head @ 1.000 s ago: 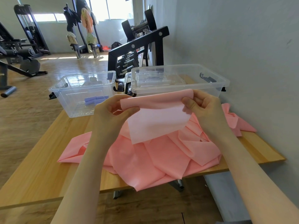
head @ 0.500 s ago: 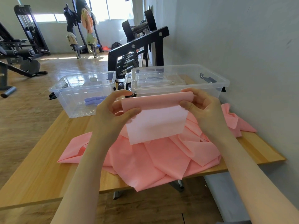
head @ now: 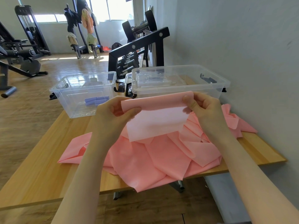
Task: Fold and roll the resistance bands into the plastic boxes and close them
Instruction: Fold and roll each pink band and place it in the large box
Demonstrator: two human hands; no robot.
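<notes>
since the earlier frame the rolled top edge of the pink band (head: 155,115) sits looser, with the right end lifted slightly; both hands keep the same hold above the table (head: 38,172). left hand (head: 113,117): fingers curled, thumb on the near face of the band, pinching the left end of the rolled edge. right hand (head: 205,109): thumb and curled fingers pinching the right end. band position: held in the air between the hands, a pale flap hanging down toward 6 o'clock, the remainder lying in loose folds on the table below and trailing toward 3 o'clock near the wall (head: 242,46). open box (head: 84,92) stands at 10 o'clock from the hands, with purple rolls (head: 96,101) inside. second box (head: 179,81) stands at 12 o'clock just behind the band, its lid (head: 178,73) on top. dumbbell rack (head: 137,50) stands behind the boxes.
</notes>
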